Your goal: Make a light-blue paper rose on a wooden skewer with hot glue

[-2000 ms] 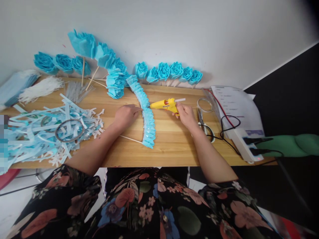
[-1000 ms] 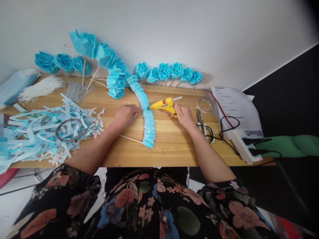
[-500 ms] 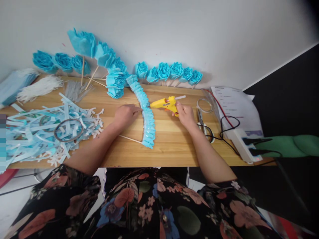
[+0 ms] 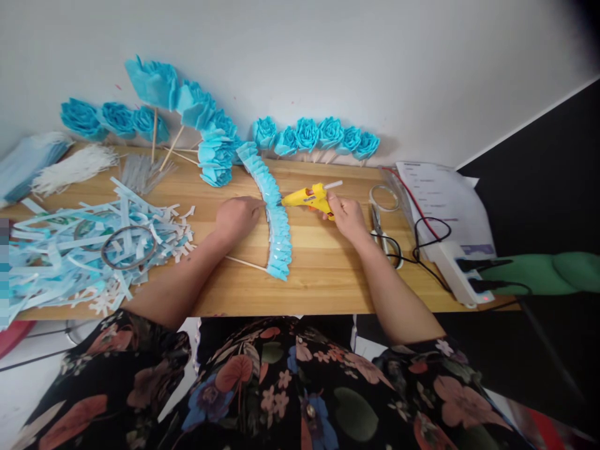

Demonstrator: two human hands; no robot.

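A yellow glue gun (image 4: pixel 307 199) with a clear glue stick in its back is gripped in my right hand (image 4: pixel 345 215). Its nozzle points left and meets the edge of a pleated light-blue strip (image 4: pixel 280 236), which curves down the middle of the table. On the strip's left side, my left hand (image 4: pixel 239 217) rests with its fingers drawn together and the index fingertip on the strip's edge; whether it pinches the strip cannot be made out. A thin wooden stick (image 4: pixel 247 262) runs from the strip's lower end toward my left forearm.
Blue paper flowers on sticks (image 4: pixel 307 134) lean along the wall. Light-blue scraps (image 4: pixel 60 250) with a ring on top cover the left of the wooden table (image 4: pixel 323 290). To the right lie scissors (image 4: pixel 377 225), a tape roll (image 4: pixel 384 197), papers (image 4: pixel 450 200) and a power strip (image 4: pixel 462 278) with cables.
The glue gun has tilted slightly, and its nozzle has shifted a little down and left along the strip. My left hand stays nearly still.
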